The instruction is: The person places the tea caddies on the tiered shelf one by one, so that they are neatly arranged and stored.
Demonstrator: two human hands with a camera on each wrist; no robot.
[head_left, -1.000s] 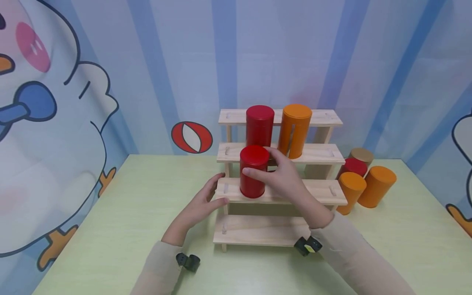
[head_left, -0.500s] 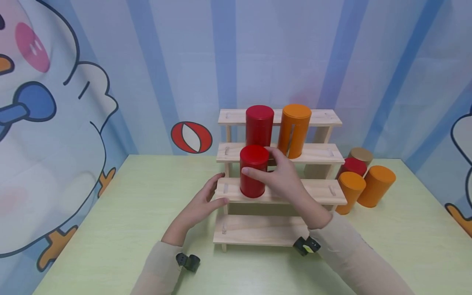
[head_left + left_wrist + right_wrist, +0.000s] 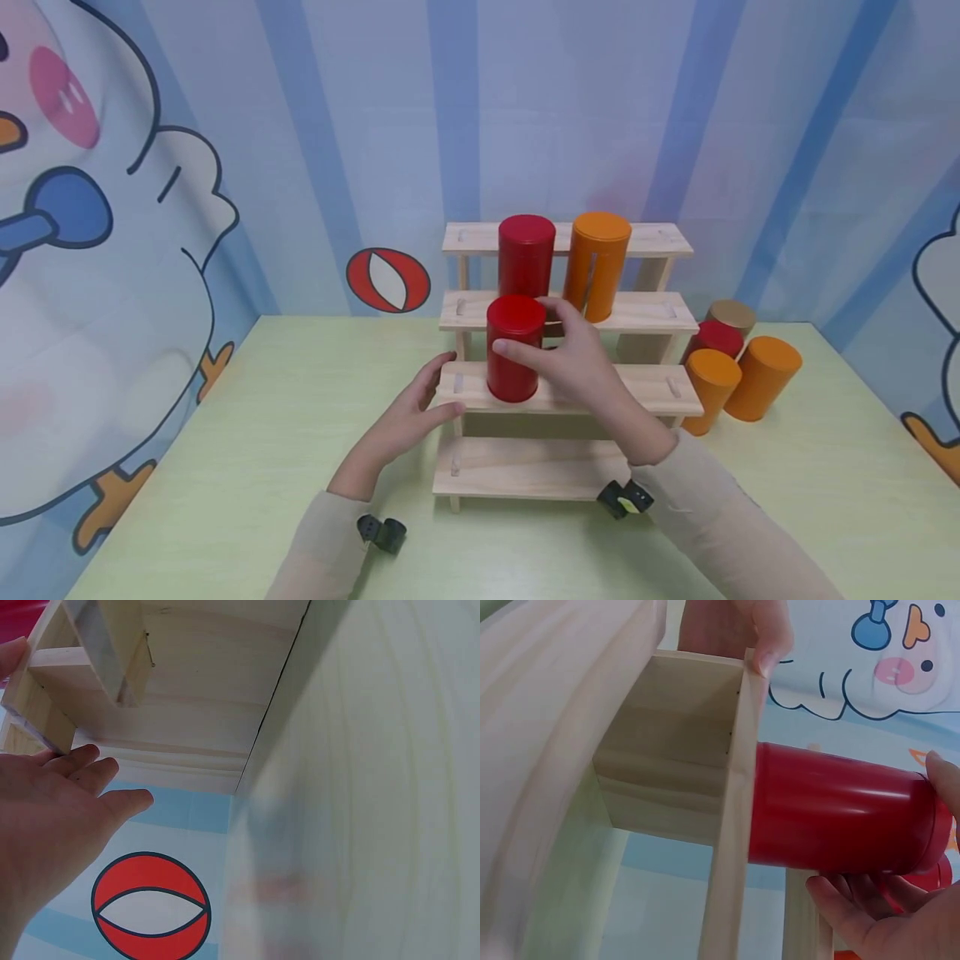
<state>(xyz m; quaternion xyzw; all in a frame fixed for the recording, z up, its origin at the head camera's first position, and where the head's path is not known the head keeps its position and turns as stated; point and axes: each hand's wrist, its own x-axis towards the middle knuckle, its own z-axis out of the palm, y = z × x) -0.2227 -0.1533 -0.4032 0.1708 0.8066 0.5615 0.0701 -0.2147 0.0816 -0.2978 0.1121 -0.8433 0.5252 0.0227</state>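
Observation:
A stepped wooden display stand holds cylindrical canisters on its shelves. My right hand grips an upright red canister near its lid, thumb in front and fingers behind, on the second shelf from the bottom. In the right wrist view, this red canister has its base against the shelf board. My left hand holds the left end of that same shelf, thumb at the front edge and fingers toward the back. In the left wrist view, several fingers lie along the stand's side.
One shelf higher stand another red canister and an orange canister. On the table, right of the stand, are two orange canisters, a red canister and one with a brown lid. A printed curtain hangs behind.
The head view has shifted very slightly. Both hands and the canisters keep the same places.

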